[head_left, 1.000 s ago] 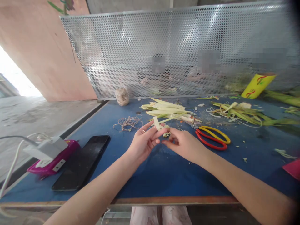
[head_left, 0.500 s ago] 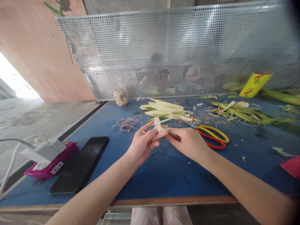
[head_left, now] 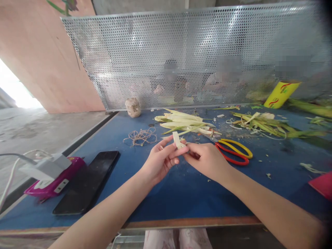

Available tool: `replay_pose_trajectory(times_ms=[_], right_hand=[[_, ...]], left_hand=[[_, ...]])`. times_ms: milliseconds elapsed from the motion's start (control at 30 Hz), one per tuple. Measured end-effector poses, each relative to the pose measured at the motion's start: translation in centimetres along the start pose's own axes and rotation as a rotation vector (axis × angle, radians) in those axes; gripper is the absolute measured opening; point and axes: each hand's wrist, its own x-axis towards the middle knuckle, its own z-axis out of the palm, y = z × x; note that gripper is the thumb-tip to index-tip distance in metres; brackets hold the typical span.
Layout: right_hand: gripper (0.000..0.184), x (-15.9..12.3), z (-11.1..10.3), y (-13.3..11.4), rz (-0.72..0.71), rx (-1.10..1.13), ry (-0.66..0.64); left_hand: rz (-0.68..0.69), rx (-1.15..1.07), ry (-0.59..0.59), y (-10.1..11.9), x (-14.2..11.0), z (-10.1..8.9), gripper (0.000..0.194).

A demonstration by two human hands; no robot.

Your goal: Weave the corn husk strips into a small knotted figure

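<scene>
We have a pale strip (head_left: 176, 139) standing nearly upright above the tabletop (head_left: 166, 204), its top leaning left, pinched in our left hand (head_left: 161, 159); our right hand (head_left: 206, 158) curls in at its lower right, its hold hidden, with husks (head_left: 183, 120) lying farther off

We are facing a desk (head_left: 181, 199) where a phone (head_left: 88, 183) is lying at our left, string (head_left: 140, 137) is lying between it and the husks (head_left: 180, 123), scissors (head_left: 234, 151) are resting right of our hands (head_left: 161, 158), and a screen (head_left: 145, 45) is standing behind the husks.
</scene>
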Motion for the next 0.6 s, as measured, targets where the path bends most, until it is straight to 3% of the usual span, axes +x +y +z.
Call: replay_pose_trajectory(times_ms=[133,333,500,600], right_hand=[[0.022,-0.1,-0.1,0.0,-0.003,0.06,-0.038],[0.019,0.1,-0.7,-0.2,0.101,0.109,-0.169],[0.024,0.5,-1.7,0.1,0.151,-0.043,-0.269],[0.023,0.6,-2.1,0.2,0.157,-0.067,-0.289]], left_hand=[[0.033,0.023,-0.015,0.0,-0.2,0.1,0.044],[0.167,0.003,0.035,0.6,-0.3,-0.2,0.04],[0.251,0.021,0.085,1.2,-0.3,-0.4,0.044],[0.251,0.056,0.056,1.1,-0.5,-0.2,0.049]])
